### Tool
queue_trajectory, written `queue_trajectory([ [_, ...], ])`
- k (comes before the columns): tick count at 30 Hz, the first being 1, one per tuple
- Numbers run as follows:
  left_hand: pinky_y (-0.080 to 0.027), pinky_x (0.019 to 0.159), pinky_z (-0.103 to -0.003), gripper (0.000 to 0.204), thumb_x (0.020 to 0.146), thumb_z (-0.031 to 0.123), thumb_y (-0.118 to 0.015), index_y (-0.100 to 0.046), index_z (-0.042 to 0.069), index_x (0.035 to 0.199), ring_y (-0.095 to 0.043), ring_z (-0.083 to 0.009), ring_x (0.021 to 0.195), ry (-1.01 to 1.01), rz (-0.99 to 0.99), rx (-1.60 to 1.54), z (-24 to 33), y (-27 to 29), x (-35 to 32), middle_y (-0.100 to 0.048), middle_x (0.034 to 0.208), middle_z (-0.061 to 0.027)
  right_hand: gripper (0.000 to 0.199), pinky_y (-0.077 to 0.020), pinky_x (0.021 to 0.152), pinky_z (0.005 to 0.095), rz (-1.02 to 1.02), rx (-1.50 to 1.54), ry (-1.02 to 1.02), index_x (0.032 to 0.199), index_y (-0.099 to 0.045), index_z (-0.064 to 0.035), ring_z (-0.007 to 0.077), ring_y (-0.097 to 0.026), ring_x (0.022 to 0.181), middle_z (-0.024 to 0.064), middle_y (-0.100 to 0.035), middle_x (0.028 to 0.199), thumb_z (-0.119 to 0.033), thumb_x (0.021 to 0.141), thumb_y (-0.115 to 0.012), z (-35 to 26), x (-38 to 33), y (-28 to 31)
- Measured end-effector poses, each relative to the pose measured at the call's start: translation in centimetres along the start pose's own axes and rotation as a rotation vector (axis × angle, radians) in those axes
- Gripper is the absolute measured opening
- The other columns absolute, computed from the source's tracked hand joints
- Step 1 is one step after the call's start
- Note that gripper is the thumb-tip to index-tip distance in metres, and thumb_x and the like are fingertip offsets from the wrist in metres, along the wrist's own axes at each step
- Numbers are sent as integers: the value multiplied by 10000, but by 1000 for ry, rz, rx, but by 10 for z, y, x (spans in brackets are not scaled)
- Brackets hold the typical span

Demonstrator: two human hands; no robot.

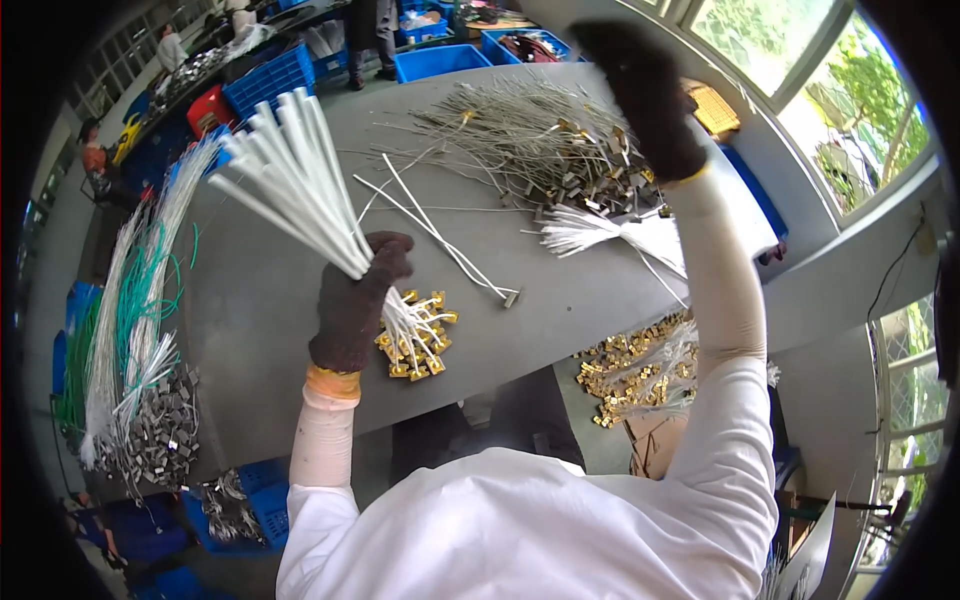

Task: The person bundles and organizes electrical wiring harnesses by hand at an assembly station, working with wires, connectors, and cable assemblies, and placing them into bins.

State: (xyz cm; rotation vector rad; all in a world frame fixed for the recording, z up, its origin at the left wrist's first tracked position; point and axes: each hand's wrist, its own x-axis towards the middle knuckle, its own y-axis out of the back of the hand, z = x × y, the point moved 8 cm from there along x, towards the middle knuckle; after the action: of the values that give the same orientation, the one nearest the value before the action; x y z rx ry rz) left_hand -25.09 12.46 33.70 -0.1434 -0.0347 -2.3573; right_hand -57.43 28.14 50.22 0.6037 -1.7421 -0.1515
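My left hand (358,300), in a dark knit glove, is closed around a bundle of white sleeved wires (290,180) that fans up and to the left. The bundle's lower ends carry brass terminals (418,338) that hang just over the grey table (260,310). My right hand (640,95), also gloved, is stretched far out over a heap of grey wires with metal terminals (540,140) at the table's far side; whether it holds anything is not visible. A few loose white wires (440,240) lie between the hands.
A white wire bunch (600,230) lies near my right forearm. Green and white wires with metal clips (140,340) hang at the table's left end. Brass terminals (630,370) fill a carton below the table edge. Blue crates (440,60) stand beyond the table.
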Motion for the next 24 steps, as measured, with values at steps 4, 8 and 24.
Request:
queue_trajectory([
  [4,-532,909,-306,187,946,85,-692,-753,15,1108,-687,-151,966,-250,-78,138,12,6,-3,-756,1111,-62,198,-565,894,343,-431,-176,100,1151,-784,-105,226,-731,993,131,-763,1108,-112,973,-697,-51,-65,-161],
  [8,-575,858,-383,237,908,81,-742,-765,141,1136,-706,-230,964,-681,19,769,37,9,-15,-738,1069,-71,183,-582,807,348,-474,610,-509,1064,-763,-63,236,-732,859,99,-760,953,-152,932,-671,-86,-90,-231],
  [24,-584,832,-417,324,933,216,-757,-697,86,1225,-725,-336,948,-415,-84,652,41,1,4,-740,1047,-133,269,-527,717,265,-109,1214,-987,1100,-709,-6,104,-655,810,41,-717,914,-267,1041,-674,-127,-110,-210],
])
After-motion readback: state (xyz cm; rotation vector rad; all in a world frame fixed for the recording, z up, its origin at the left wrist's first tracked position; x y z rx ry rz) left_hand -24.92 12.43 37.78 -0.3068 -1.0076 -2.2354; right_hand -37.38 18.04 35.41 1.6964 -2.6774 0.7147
